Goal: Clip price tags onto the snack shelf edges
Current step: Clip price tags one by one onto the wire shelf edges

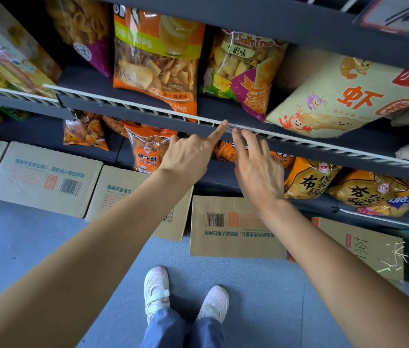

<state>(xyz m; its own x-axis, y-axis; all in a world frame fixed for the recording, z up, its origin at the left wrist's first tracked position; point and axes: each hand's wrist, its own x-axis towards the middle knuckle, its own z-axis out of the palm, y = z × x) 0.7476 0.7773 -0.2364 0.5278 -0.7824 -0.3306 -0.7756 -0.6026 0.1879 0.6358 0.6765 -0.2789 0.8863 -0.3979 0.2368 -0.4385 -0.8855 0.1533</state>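
Note:
A white wire rail (pixel 135 104) runs along the front edge of the dark middle snack shelf (pixel 93 81). My left hand (pixel 188 156) points its straight index finger onto the rail, with the other fingers curled under. My right hand (pixel 258 169) reaches up just to the right, its straight fingers touching the rail. A small clear piece (pixel 238 129) seems to sit on the rail at my right fingertips, too blurred to make out. A price tag (pixel 397 16) in a clear holder hangs on the upper shelf edge at the top right.
Snack bags fill the shelf: an orange chips bag (pixel 155 61), a purple-and-yellow puff bag (pixel 243 71) and a beige shrimp-cracker bag (pixel 344 96). More bags lie on the lower shelf (pixel 324 182). Cardboard boxes (pixel 45 179) line the grey floor; my shoes (pixel 158 290) stand below.

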